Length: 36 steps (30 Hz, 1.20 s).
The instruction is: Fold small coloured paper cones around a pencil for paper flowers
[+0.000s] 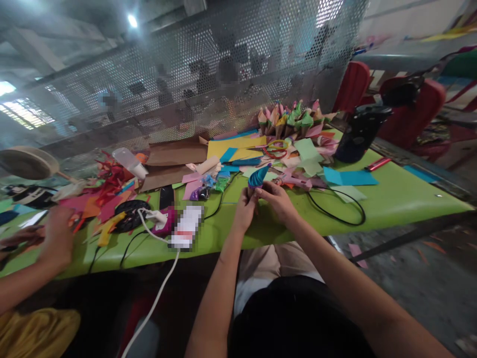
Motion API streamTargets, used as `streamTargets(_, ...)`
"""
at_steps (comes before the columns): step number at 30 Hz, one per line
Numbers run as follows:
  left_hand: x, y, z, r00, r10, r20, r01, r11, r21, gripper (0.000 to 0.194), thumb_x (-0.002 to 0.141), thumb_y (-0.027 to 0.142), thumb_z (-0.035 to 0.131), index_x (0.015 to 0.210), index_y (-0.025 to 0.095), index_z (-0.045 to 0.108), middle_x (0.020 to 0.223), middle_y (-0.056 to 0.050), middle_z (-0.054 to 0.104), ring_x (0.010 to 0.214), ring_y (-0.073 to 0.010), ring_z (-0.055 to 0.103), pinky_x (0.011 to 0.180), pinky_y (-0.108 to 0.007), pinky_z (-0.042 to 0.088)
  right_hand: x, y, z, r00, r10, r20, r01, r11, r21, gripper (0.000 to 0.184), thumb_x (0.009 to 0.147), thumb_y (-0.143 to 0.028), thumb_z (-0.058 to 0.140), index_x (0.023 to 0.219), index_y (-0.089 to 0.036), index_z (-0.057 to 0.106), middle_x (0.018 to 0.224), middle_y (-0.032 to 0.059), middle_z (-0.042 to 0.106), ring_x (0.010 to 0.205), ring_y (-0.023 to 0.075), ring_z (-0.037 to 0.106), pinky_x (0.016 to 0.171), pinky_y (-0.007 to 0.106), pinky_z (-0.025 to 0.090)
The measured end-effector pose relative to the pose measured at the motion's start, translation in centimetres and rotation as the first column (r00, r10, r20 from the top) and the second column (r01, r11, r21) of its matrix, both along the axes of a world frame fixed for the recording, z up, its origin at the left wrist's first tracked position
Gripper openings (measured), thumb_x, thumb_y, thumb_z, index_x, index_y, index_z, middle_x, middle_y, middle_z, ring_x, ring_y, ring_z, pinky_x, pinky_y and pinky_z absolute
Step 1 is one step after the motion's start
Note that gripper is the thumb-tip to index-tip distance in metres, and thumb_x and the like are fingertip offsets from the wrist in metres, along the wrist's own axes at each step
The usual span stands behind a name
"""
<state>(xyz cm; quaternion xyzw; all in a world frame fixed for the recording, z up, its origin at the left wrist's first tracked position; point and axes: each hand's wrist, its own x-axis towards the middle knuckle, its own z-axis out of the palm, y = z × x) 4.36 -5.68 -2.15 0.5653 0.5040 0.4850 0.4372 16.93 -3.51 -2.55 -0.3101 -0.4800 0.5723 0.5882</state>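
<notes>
Between my hands, just above the table's front edge, is a small paper cone topped with a blue swirl (258, 177), like an ice cream cone. My left hand (246, 211) is wrapped round its lower part. The fingers of my right hand (275, 199) are closed at its right side, near where the swirl meets the cone. Most of the cone is hidden by my fingers. A pink glue gun (296, 182) lies just beyond my right hand, its black cord looping to the right.
Several finished paper cones (288, 122) stand at the back. A dark tumbler (361, 134) is on the right. Paper sheets (238, 149) and scraps cover the middle. A phone (186, 227) lies left, by a yellow glue gun (111, 228). A co-worker's hands (55, 236) work at far left.
</notes>
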Motion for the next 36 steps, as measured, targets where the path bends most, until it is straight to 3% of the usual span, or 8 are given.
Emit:
streamTargets(5,0.3,-0.3,0.2,0.98,0.09,-0.18,-0.076,0.993,0.085,0.019,0.098,0.038,0.057,0.094,0.023,0.045,0.085,0.0,0.057,0.08,-0.0162,0.061,0.072,-0.026,0.047,0.0,0.0,-0.2,0.999,-0.033,0.035,0.034,0.999,-0.017,0.041,0.065,-0.055,0.087,0.087,-0.023,0.075,0.088,0.0027,0.074,0.085,0.0219,0.064,0.08,0.033,0.049)
streamTargets(10,0.3,-0.7,0.2,0.939,0.121,-0.322,-0.09,0.99,0.11,0.012,0.099,0.03,0.055,0.101,0.023,0.045,0.089,-0.003,0.064,0.079,-0.0194,0.066,0.069,-0.028,0.045,0.0,0.1,-0.2,0.999,-0.025,0.033,0.025,1.0,0.014,0.039,0.067,-0.056,0.086,0.087,-0.024,0.075,0.088,0.0023,0.074,0.086,0.0222,0.064,0.081,0.033,0.05)
streamTargets(15,0.3,-0.7,0.4,0.925,0.138,-0.354,-0.104,0.988,0.113,0.01,0.099,0.028,0.053,0.104,0.023,0.046,0.097,-0.006,0.07,0.087,-0.021,0.07,0.073,-0.029,0.048,-0.1,0.1,-0.3,0.999,-0.001,0.035,0.0,1.0,0.012,0.043,0.066,-0.059,0.086,0.088,-0.024,0.075,0.089,0.0028,0.074,0.086,0.0221,0.064,0.081,0.034,0.049)
streamTargets(22,0.5,-0.8,0.6,0.834,0.166,-0.527,-0.146,0.986,0.079,0.031,0.095,0.025,0.058,0.124,0.019,0.048,0.109,-0.014,0.076,0.095,-0.0265,0.074,0.077,-0.032,0.052,-0.3,0.0,-0.3,0.998,-0.019,0.061,0.018,1.0,0.015,0.042,0.068,-0.06,0.084,0.082,-0.022,0.07,0.079,0.0013,0.067,0.078,0.0197,0.059,0.073,0.031,0.046)
streamTargets(29,0.8,-1.0,0.5,0.751,0.181,-0.635,-0.152,0.983,0.101,0.031,0.101,0.035,0.051,0.127,0.018,0.048,0.108,-0.016,0.077,0.096,-0.0284,0.075,0.072,-0.033,0.05,-0.2,-0.3,0.1,0.997,-0.049,0.057,0.047,0.998,0.038,0.037,0.07,-0.056,0.082,0.076,-0.022,0.068,0.076,0.0001,0.063,0.077,0.0186,0.054,0.072,0.031,0.044)
streamTargets(36,0.8,-1.1,0.7,0.732,0.186,-0.656,-0.159,0.982,0.101,0.033,0.102,0.034,0.05,0.131,0.017,0.047,0.111,-0.015,0.077,0.1,-0.0272,0.075,0.075,-0.032,0.052,-0.3,-0.3,0.3,0.997,-0.032,0.064,0.031,0.999,0.008,0.038,0.066,-0.054,0.083,0.082,-0.022,0.071,0.081,0.0018,0.068,0.079,0.0203,0.057,0.075,0.033,0.046)
